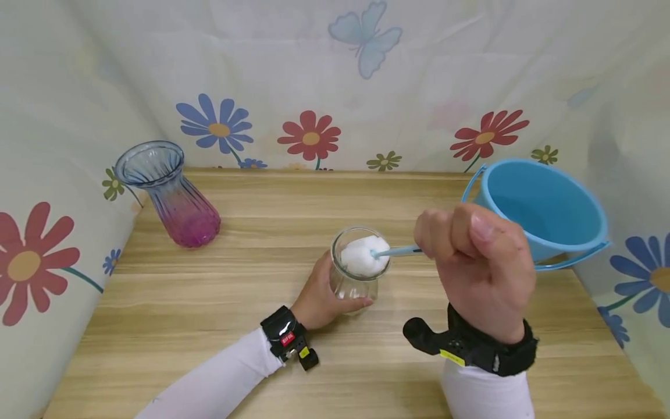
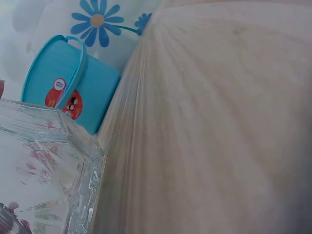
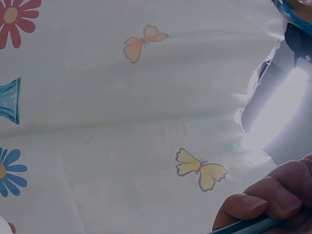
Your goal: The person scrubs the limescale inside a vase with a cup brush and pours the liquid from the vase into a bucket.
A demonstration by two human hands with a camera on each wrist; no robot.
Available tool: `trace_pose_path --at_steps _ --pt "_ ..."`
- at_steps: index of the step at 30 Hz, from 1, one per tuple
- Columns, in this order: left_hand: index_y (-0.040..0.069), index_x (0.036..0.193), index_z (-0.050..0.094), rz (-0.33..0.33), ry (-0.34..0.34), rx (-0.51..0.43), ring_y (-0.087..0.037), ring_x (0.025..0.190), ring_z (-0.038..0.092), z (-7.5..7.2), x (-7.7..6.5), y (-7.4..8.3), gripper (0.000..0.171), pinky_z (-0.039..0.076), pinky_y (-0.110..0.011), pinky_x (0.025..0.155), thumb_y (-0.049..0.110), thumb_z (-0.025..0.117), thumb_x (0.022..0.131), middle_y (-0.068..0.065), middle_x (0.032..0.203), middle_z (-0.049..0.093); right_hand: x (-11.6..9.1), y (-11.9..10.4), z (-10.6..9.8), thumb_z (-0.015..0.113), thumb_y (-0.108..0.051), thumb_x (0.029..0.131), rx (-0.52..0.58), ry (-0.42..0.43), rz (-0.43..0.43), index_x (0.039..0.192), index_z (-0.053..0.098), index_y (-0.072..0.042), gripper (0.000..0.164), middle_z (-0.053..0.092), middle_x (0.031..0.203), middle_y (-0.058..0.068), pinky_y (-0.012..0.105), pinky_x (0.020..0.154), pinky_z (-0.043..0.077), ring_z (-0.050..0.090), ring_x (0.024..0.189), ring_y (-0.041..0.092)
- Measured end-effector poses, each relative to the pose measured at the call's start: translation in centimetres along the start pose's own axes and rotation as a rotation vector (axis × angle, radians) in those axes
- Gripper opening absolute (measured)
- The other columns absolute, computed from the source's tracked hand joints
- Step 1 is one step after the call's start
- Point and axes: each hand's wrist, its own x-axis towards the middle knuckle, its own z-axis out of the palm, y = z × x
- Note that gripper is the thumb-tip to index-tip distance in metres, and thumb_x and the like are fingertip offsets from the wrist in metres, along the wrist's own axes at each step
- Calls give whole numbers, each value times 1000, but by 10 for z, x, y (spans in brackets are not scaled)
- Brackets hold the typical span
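My left hand (image 1: 319, 297) grips a small clear glass jar (image 1: 356, 291) around its side, near the middle of the wooden table. The jar stands tilted slightly, and its glass wall fills the lower left of the left wrist view. A bottle brush with a white sponge head (image 1: 361, 255) sits in the jar's mouth, the sponge level with the rim. Its thin blue handle (image 1: 402, 251) runs right into my right hand (image 1: 481, 262), whose curled fingers hold it. In the right wrist view the fingers (image 3: 248, 202) wrap over the blue handle (image 3: 243, 227).
A ribbed glass vase (image 1: 180, 203), blue above and pink below, stands at the back left. At the back right is a light blue bucket (image 1: 567, 253) with its handle hanging down. A flower-printed cloth (image 1: 408, 116) surrounds the wooden table (image 1: 272, 209) at the back and sides.
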Motion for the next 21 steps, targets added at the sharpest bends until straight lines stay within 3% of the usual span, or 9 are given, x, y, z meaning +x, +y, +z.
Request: trace_pose_path --at_steps 4,9,15,21 --pt "41 154 34 -12 -1 7 -10 133 53 0 -1 1 103 40 -43 118 36 96 72 13 142 55 -4 -9 -4 26 -5 98 52 37 -35 63 21 -8 36 24 59 1 30 58 19 29 56 15" --pt "39 155 34 -42 5 20 -13 133 52 0 -3 2 104 40 -47 117 40 96 72 9 142 53 -8 -17 -10 25 -7 96 131 51 -99 62 18 -10 35 21 59 0 28 59 19 26 56 14" --pt "39 156 33 -55 -6 18 -18 139 49 0 -2 3 104 35 -48 121 39 95 73 7 149 49 -9 -27 -21 27 -15 95 301 50 -192 63 15 -14 34 15 60 -3 30 64 18 22 60 14" --pt "38 154 35 -73 -9 43 -19 140 47 -2 -3 5 101 35 -47 120 40 95 73 6 149 48 -9 -36 -23 27 -17 94 356 185 -323 63 11 -19 35 10 61 -6 27 63 13 14 61 12"
